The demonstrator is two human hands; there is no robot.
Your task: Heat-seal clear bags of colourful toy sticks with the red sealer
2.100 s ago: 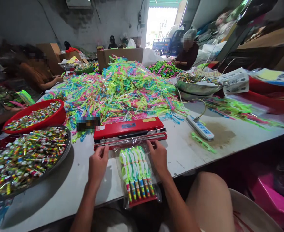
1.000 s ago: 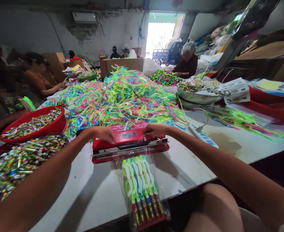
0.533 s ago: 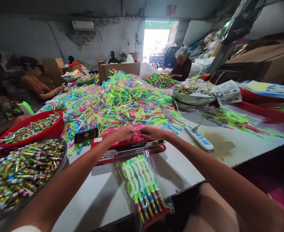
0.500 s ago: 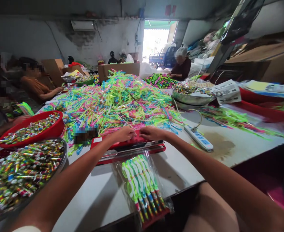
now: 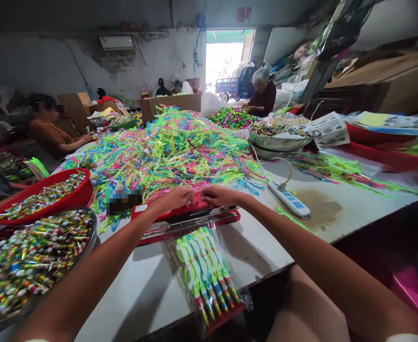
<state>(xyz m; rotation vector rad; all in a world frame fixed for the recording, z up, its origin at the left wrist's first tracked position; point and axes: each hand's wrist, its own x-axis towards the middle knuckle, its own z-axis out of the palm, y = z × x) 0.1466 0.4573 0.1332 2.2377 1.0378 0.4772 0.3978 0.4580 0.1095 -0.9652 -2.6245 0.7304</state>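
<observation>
Both my hands press down on the red arm of a heat sealer point(image 5: 194, 213) lying on the table. My left hand point(image 5: 177, 197) has its fingers curled over the arm's left part. Close beside it, my right hand point(image 5: 218, 195) is closed on the same arm, knuckles up. From the sealer's front edge a clear plastic bag point(image 5: 226, 237) lies toward me, its mouth end at the sealing jaws. Inside it are several sticks point(image 5: 218, 294) with striped multicoloured tubes and bright green and white ribbon-like tops, above a red strip at the table's edge.
A heap of bright plastic strips point(image 5: 180, 147) covers the table behind the sealer. Left stand a red basin point(image 5: 82, 190) and a metal basin point(image 5: 94, 228) of small colourful tubes. A power strip point(image 5: 289, 199) lies right, near metal bowls point(image 5: 280, 142). Other people sit around the table.
My hands stay pressed on the sealer, with little change in their grip. The whole view has shifted slightly. At the far left, a co-worker's arm and body have moved.
</observation>
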